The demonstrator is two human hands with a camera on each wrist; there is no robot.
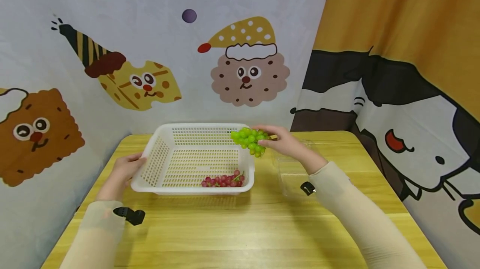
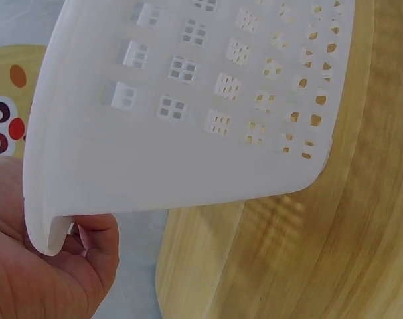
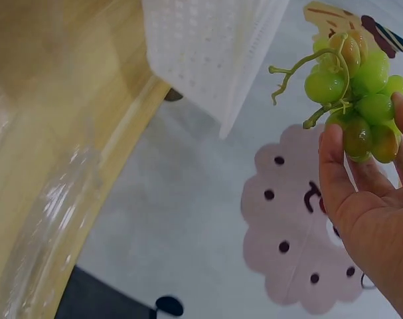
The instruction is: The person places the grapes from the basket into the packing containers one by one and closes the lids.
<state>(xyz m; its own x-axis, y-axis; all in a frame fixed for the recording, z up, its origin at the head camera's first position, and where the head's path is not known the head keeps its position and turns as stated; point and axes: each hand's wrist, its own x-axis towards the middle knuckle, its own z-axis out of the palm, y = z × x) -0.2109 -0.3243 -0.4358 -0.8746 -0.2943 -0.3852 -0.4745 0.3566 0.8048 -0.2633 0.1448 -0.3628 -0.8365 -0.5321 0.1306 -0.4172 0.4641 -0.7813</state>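
A white perforated plastic basket (image 1: 204,126) stands on the wooden table, and a bunch of red grapes (image 1: 223,180) lies in its near right corner. My left hand (image 1: 125,169) grips the basket's left rim; in the left wrist view the fingers (image 2: 98,242) curl under the lip. Over the basket's right edge, my right hand (image 1: 281,139) holds a bunch of green grapes (image 1: 250,139) above the rim. Fingers and thumb close round the bunch in the right wrist view, with its curly green stem (image 3: 307,63) sticking out to the side.
A clear plastic container (image 1: 296,177) sits on the table (image 1: 225,231) right of the basket, partly behind the right forearm. A cartoon-printed cloth (image 1: 150,11) hangs right behind the table's far edge, and another printed curtain (image 1: 412,73) hangs on the right.
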